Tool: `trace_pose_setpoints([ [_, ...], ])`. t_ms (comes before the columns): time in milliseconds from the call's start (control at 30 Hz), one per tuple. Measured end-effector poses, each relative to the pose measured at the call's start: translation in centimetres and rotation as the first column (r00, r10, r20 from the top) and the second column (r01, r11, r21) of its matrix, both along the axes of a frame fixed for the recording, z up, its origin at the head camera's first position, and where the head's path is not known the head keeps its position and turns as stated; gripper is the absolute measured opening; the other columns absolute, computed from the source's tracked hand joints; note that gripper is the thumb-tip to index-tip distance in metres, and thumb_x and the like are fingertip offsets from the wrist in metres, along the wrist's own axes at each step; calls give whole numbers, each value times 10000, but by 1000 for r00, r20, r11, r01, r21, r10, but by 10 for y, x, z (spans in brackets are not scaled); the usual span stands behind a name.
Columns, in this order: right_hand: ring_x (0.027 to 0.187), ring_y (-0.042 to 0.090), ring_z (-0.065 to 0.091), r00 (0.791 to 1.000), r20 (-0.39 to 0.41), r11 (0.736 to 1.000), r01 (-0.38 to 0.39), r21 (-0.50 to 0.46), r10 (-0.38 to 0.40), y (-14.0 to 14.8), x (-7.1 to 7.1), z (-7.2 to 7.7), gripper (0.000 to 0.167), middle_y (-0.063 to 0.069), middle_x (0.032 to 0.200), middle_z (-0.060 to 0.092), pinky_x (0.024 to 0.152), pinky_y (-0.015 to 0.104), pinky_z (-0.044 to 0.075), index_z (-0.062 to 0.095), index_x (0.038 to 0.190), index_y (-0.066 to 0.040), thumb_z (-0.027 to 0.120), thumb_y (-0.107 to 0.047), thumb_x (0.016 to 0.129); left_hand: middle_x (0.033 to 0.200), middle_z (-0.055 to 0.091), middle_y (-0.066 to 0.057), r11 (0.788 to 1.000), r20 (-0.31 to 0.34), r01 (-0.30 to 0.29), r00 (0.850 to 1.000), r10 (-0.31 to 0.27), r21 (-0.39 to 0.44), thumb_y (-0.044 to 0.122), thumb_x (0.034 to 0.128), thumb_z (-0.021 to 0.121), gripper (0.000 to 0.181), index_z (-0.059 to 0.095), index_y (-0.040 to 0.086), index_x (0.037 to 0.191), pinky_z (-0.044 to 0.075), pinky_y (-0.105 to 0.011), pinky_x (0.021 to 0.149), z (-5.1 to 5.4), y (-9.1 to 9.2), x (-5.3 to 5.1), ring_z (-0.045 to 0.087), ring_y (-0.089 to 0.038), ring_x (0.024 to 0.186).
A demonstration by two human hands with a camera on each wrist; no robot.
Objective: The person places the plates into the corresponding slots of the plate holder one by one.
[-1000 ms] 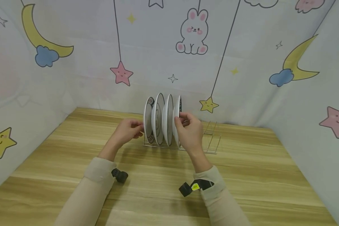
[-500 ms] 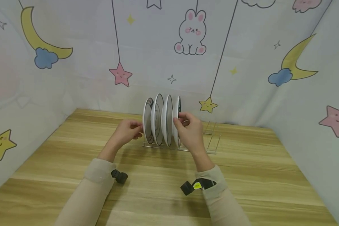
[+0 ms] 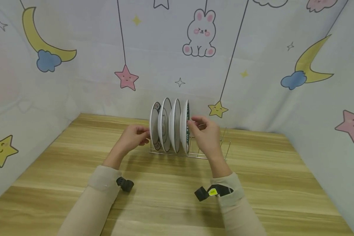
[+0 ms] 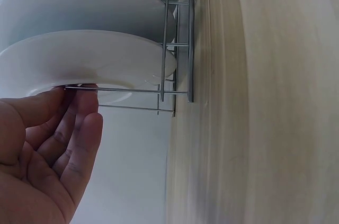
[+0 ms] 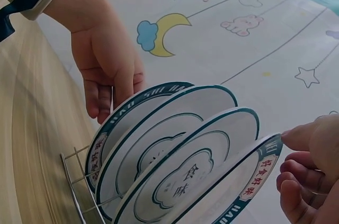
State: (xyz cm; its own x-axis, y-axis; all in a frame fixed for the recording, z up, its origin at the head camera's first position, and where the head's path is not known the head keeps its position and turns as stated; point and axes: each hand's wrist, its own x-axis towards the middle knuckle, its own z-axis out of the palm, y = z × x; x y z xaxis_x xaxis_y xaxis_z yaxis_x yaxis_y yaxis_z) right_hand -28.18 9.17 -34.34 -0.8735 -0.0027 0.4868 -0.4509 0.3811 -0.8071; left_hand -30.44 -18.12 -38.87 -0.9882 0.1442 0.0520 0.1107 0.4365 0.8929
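Several white plates stand on edge in a row in a metal wire dish rack (image 3: pixel 171 154). My left hand (image 3: pixel 131 137) is at the rack's left end; in the left wrist view its thumb and fingertips pinch an end wire beside the leftmost plate (image 4: pixel 85 57). At the rightmost plate (image 3: pixel 184 131), with its dark green patterned rim, is my right hand (image 3: pixel 207 136). Its fingers are loosely bent and hold nothing. In the right wrist view a fingertip of the right hand (image 5: pixel 318 166) lies at that plate's rim (image 5: pixel 257 181); whether it touches, I cannot tell.
The rack stands on a wood-grain table (image 3: pixel 162 196), near the back cloth wall (image 3: pixel 100 82) printed with moons, stars and a rabbit. Similar cloth hangs on both sides. The rack's right-hand slots extend behind my right hand.
My right hand has let go of the rightmost plate and shifted slightly right, uncovering more of its green rim. The left hand and the plates look unmoved.
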Motion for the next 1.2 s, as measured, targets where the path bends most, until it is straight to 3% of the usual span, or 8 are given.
trace_pose_setpoints([
  [300,857,194,620,999,23,999,32,4,-32,22,1,2,255,87,958,680,740,303,523,706,1106,-26,713,-210,929,1017,705,-162,1000,-7,7,1000,-7,8,123,1020,559,264,666,-59,1177,580,-300,721,0,1,-2,675,-213,827],
  [733,842,197,628,995,6,994,94,59,-95,51,1,-2,255,94,938,691,693,244,517,717,1092,-21,709,-220,932,1034,702,-168,1000,8,11,1000,-11,14,127,1022,555,271,662,-56,1190,580,-306,733,4,4,0,673,-225,849],
  [1200,828,185,628,993,9,990,114,78,-115,63,2,-6,237,100,929,695,668,200,520,719,1069,-4,708,-195,930,1034,702,-171,1000,16,2,1000,-3,7,126,1023,553,275,658,-59,1196,580,-298,729,3,2,1,675,-231,851],
])
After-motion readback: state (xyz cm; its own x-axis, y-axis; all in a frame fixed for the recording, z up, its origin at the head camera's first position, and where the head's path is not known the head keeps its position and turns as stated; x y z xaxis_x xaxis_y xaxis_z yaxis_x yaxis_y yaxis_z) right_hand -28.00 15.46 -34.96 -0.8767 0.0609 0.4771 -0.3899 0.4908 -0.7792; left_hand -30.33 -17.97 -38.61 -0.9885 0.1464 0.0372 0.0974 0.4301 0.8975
